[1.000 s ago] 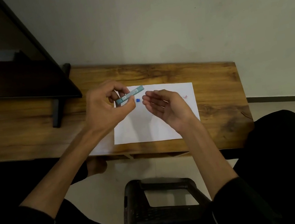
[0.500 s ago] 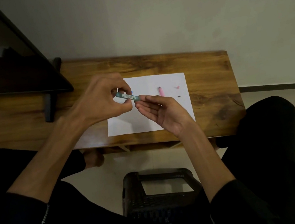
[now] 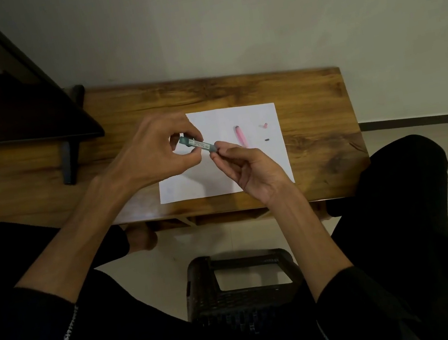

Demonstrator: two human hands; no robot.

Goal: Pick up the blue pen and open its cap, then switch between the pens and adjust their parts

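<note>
Left hand (image 3: 152, 155) pinches teal tube (image 3: 197, 144) steady over paper (image 3: 198, 186); right hand (image 3: 249, 168) fingertips pinch its end, likely working cap.

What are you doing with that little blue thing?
A person sits at a wooden table and holds a small blue-green tube over a white sheet of paper. The left hand pinches one end, and the right hand pinches the other end with its fingers. A pink piece and two tiny bits lie on the paper nearby.
</note>
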